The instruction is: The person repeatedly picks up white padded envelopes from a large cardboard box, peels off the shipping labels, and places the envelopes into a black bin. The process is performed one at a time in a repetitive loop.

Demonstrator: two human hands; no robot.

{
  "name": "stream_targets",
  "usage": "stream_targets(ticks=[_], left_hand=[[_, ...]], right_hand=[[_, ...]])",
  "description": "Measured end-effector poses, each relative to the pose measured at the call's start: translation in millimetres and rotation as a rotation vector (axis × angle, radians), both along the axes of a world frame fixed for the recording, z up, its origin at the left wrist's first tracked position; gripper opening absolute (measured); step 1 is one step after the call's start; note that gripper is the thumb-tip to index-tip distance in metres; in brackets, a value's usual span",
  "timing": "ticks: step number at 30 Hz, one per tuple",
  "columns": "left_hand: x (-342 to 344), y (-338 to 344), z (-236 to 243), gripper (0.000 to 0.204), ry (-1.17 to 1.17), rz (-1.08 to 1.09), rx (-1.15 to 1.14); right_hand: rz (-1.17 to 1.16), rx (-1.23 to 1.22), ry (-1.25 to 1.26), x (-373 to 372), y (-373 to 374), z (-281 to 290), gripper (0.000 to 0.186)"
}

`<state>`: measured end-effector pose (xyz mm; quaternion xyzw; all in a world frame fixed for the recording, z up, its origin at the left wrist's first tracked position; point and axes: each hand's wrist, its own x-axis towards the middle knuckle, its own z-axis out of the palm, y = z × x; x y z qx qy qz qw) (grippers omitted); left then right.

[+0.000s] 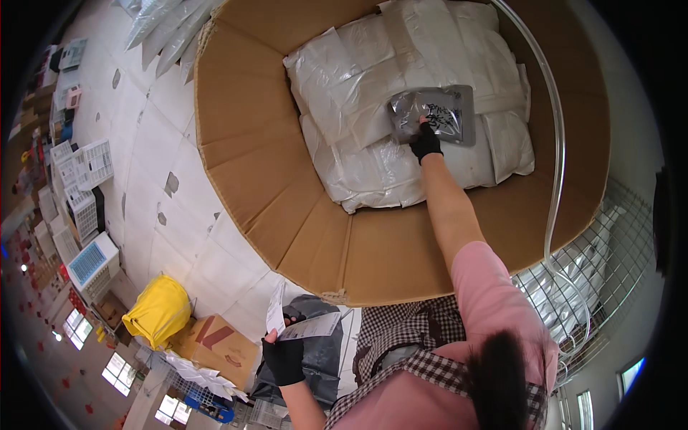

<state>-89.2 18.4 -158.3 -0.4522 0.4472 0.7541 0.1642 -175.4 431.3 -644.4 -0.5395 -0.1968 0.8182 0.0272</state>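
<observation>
Inside the large cardboard box (272, 208), my right hand (428, 142), in a black fingerless glove, grips the lower left part of a grey, clear-fronted plastic packet (459, 118) with dark lettering. Its thumb lies on top; the other fingers are mostly hidden. Beneath the packet are stacked whitish plastic-wrapped packages (351, 79). Outside the box, at lower left, my left hand (284, 358), gloved the same way, is closed on white printed paper slips (312, 327). A dark grey plastic bag (322, 362) is right behind it; whether that hand also holds it I cannot tell.
A clear tube (553, 122) arches over the box's right side. Wire mesh (616, 251) with clear bags stands at right. To the left are a yellow sack (159, 309), a cardboard carton (218, 347) and white plastic baskets (93, 165). Filled plastic bags (168, 29) lie at upper left.
</observation>
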Motion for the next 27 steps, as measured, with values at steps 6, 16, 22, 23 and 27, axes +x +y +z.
stream_targets(ticks=[6, 16, 22, 23, 27], left_hand=[[-0.9, -6.7, -5.5, 0.039, -0.016, 0.122, 0.055], [-0.6, -8.7, 9.7, 0.051, -0.053, 0.042, 0.019], [12.3, 12.6, 25.6, 0.037, -0.078, 0.020, 0.246], [15.3, 15.8, 29.2, 0.037, -0.091, -0.003, 0.190], [37.0, 13.9, 30.5, 0.035, -0.184, -0.044, 0.062]], right_hand=[[0.746, 0.244, -0.112, 44.9, 34.2, 137.3, 0.047], [1.234, 1.146, 0.300, 21.3, -52.4, 272.0, 0.039], [1.274, 1.351, 1.461, 35.5, -197.5, 478.4, 0.012], [1.326, 1.352, 1.456, 37.5, -202.5, 480.8, 0.010], [1.361, 1.373, 1.519, 41.1, -208.0, 485.3, 0.009]])
